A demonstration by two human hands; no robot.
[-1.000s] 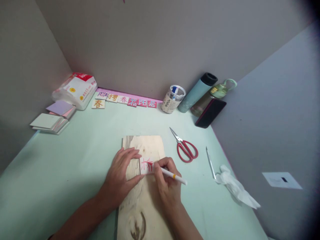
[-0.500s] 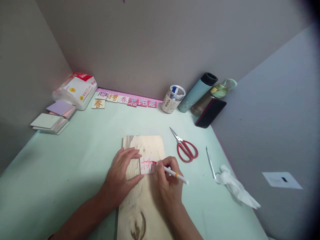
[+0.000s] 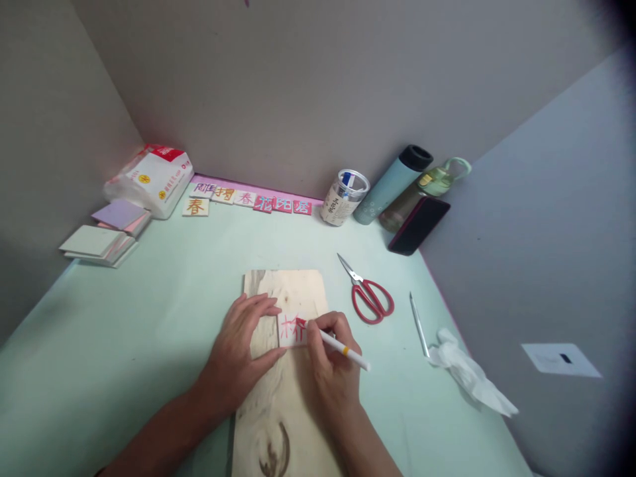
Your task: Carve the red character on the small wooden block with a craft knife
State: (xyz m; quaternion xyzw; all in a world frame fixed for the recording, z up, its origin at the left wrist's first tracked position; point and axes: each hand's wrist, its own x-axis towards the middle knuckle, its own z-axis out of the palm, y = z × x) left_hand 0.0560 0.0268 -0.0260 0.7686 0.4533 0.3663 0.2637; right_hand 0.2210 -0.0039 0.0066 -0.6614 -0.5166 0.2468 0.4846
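A small white card (image 3: 284,336) bearing a red Chinese character lies on a wooden board (image 3: 283,391). My left hand (image 3: 237,341) steadies the card at its left side, thumb by the lower corner and fingertips by the upper one. In my right hand (image 3: 332,361) is a white marker pen (image 3: 354,356) with a yellow band, pinched near its front. Its red tip rests on or just over the character's upper right strokes. The right fingers cover part of the card's right edge.
Red-handled scissors (image 3: 370,299), a thin silver pen (image 3: 419,324) and crumpled tissue (image 3: 467,374) lie to the right. Lettered tiles (image 3: 243,199) line the back, beside a can (image 3: 338,199), two bottles and a phone (image 3: 420,225). Stacked tiles (image 3: 94,242) and a tissue pack (image 3: 159,179) are at left.
My right hand and the marker pen's tip have shifted slightly left over the character. The left hand and the card stay put.
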